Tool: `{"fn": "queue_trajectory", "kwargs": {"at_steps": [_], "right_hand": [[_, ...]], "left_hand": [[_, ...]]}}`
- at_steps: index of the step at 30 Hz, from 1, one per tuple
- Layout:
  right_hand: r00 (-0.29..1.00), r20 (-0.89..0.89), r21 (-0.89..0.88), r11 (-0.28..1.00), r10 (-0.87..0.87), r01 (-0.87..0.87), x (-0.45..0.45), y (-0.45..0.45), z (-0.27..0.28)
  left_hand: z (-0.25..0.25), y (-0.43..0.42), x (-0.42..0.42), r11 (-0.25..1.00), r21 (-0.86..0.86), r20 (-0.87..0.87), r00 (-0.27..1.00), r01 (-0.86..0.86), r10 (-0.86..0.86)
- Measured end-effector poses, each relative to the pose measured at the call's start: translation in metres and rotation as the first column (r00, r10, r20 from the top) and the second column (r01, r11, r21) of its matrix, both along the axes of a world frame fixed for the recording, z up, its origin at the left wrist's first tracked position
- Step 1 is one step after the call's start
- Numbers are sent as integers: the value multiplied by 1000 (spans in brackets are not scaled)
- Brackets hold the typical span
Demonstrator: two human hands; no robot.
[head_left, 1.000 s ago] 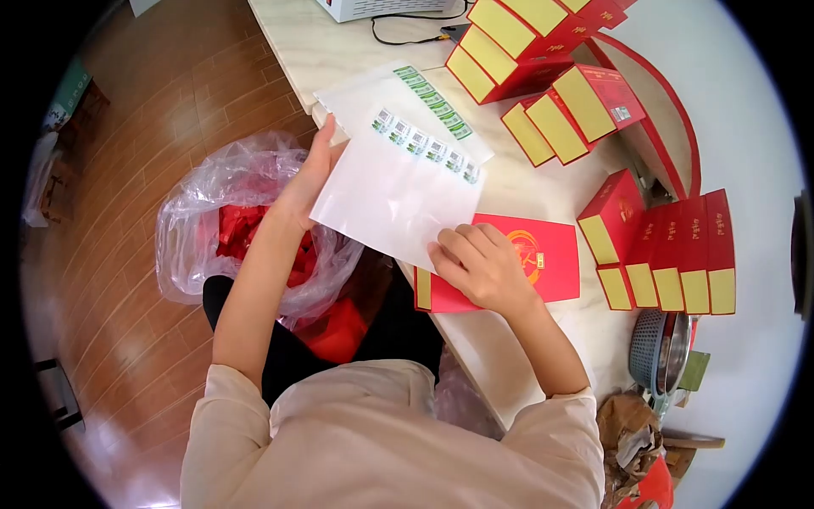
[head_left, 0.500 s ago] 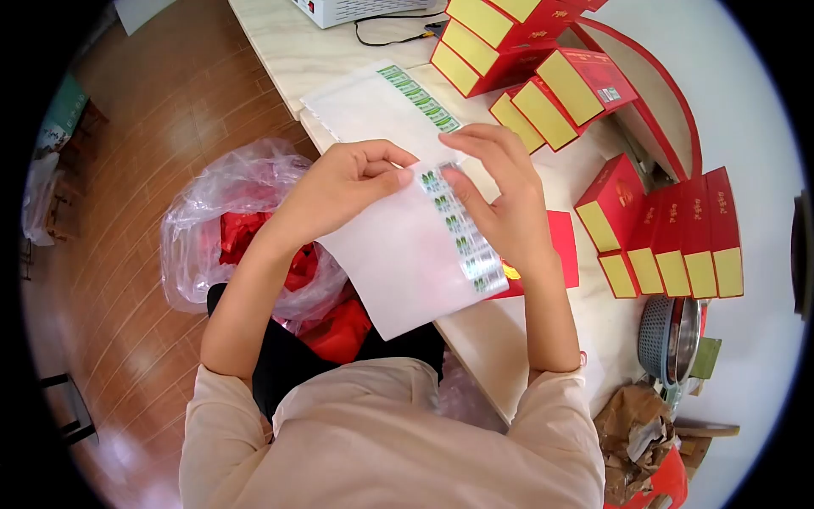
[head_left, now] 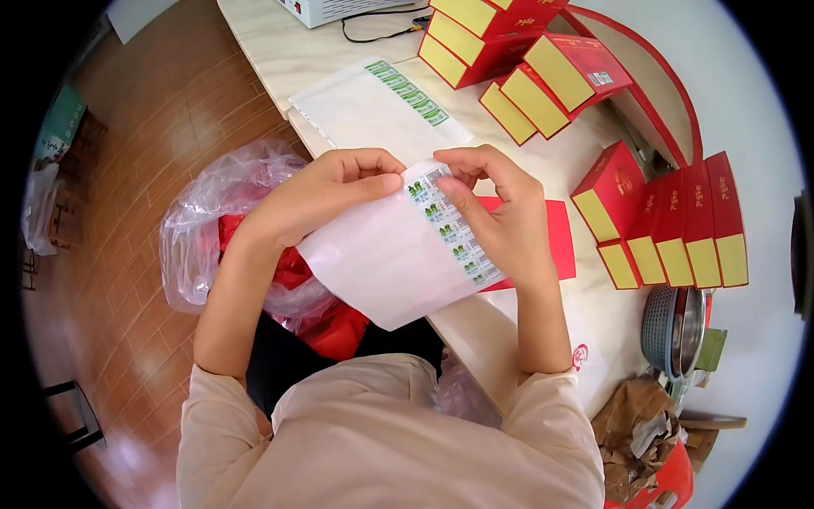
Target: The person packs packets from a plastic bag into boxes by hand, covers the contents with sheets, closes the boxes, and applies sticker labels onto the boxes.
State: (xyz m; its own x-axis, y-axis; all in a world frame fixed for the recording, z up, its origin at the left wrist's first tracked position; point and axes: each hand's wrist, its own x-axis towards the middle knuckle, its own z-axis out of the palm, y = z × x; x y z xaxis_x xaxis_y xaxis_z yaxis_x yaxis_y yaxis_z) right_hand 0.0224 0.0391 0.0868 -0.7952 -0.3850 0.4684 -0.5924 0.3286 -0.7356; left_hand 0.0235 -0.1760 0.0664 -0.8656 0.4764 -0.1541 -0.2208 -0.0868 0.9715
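A white sheet of stickers point(head_left: 373, 263) with a column of green-and-white printed labels point(head_left: 452, 227) along its right side is tilted above my lap and the table edge. My left hand point(head_left: 343, 191) pinches its upper edge between thumb and fingers. At the upper right corner, my right hand point(head_left: 500, 204) has its thumb and curled forefinger on the sheet by the top label; whether a label is lifted there I cannot tell. Partly hidden behind the sheet and right hand lies a red flat piece point(head_left: 555, 242). Another sticker sheet point(head_left: 360, 110) rests on the table beyond my hands.
Red boxes with yellow sides point(head_left: 577, 72) are stacked at the back, and more red boxes point(head_left: 670, 225) stand at the right. A plastic bag point(head_left: 191, 246) with red material sits left of my legs. Basins point(head_left: 674, 331) and crumpled brown paper point(head_left: 632, 433) are at the lower right.
The held sheet has turned and its upper edge has come nearer level. My right forefinger has curled in and down to the sheet's corner, closer to the thumb. The whole view has shifted slightly.
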Motion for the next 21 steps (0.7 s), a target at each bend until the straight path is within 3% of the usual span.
{"fn": "queue_trajectory", "kwargs": {"at_steps": [3, 5, 7, 12, 15, 17, 18, 20, 21], "right_hand": [[999, -48, 34, 999, -13, 15, 2, -1, -2], [996, -94, 52, 999, -1, 6, 1, -3, -6], [990, -141, 68, 998, 10, -1, 1, -5, -11], [862, -506, 203, 974, 18, 99, -5, -5, -16], [807, -591, 168, 979, 5, 117, -3, -7, -9], [817, -574, 65, 992, -54, 112, 1, -6, -5], [827, -550, -39, 993, -115, 112, 2, -4, -2], [829, -533, -72, 985, -170, 156, 3, 4, 5], [897, -394, -126, 978, -201, 164, 2, 8, 4]], "left_hand": [[3, 9, 0, 999, 43, -12, 1000, -6, 6], [-2, 11, -3, 1000, -10, -157, 987, -21, 19], [-3, 14, -3, 999, -10, -133, 990, -49, 47], [-5, 18, -2, 988, -47, -56, 988, -144, 141], [-12, 18, -6, 980, 36, -18, 980, -195, 196], [-29, 7, -24, 918, -114, -172, 918, -380, 358], [-41, -1, -38, 917, -112, -173, 917, -382, 361], [-70, -18, -67, 725, 1, -124, 719, -689, 684], [-79, -23, -75, 726, 4, -123, 720, -688, 683]]}}
